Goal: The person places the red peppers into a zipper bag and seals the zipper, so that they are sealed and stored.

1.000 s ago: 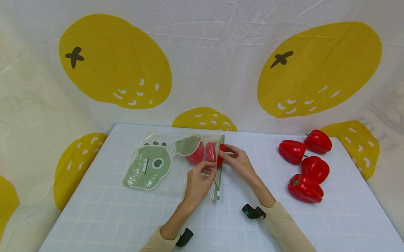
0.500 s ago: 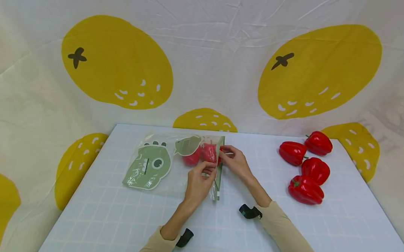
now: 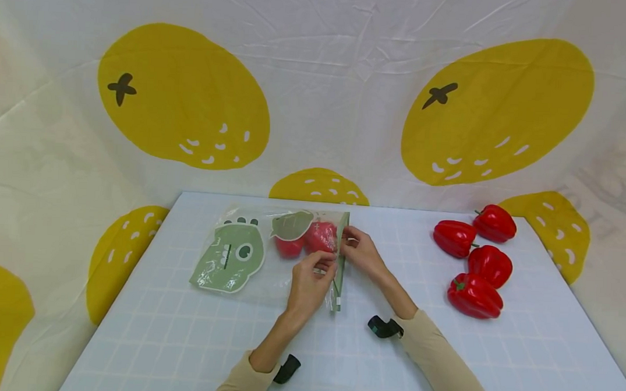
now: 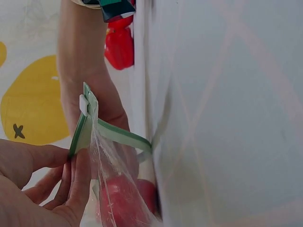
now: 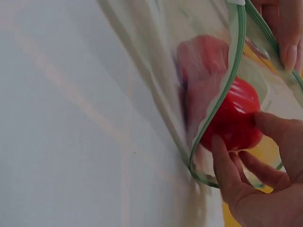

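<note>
A clear zip bag [image 3: 272,287] with a green cartoon print lies on the table, its green-edged mouth facing right. Two red bell peppers show through the plastic: one [image 3: 288,248] deeper in, the other [image 3: 320,238] near the mouth. My left hand [image 3: 309,283] pinches the upper green edge [image 4: 79,135] and lifts it, so the mouth gapes. My right hand [image 3: 363,253] reaches into the mouth from the right. In the right wrist view, its thumb and fingertips hold the nearer red bell pepper [image 5: 239,118] just inside the green rim.
Several more red bell peppers [image 3: 475,296] lie grouped at the right side of the table [image 3: 542,345]. A white slider [image 4: 84,105] sits at the near end of the zip. Behind the table hangs a white cloth [image 3: 338,103] with yellow fruit prints.
My right hand has pushed the bell pepper leftward through the mouth into the bag. The deeper bell pepper has shifted left. My left hand stays at the bag's edge.
</note>
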### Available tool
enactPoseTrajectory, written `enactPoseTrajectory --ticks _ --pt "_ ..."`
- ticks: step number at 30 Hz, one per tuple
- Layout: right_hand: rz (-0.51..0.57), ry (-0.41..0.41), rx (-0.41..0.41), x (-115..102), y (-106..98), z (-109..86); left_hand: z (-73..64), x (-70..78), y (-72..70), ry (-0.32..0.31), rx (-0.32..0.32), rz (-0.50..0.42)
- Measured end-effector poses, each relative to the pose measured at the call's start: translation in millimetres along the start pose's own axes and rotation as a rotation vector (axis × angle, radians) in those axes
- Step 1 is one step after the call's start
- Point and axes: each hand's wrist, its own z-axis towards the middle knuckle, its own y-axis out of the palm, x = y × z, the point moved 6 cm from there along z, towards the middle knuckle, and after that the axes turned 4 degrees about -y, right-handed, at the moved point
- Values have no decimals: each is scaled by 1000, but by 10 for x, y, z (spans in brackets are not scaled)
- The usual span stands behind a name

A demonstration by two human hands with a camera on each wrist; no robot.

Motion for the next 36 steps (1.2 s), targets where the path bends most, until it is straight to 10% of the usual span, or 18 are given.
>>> enactPoseTrajectory --ticks 36 --pt "-21 -57 -79 -37 135 102 -1 5 13 40 4 16"
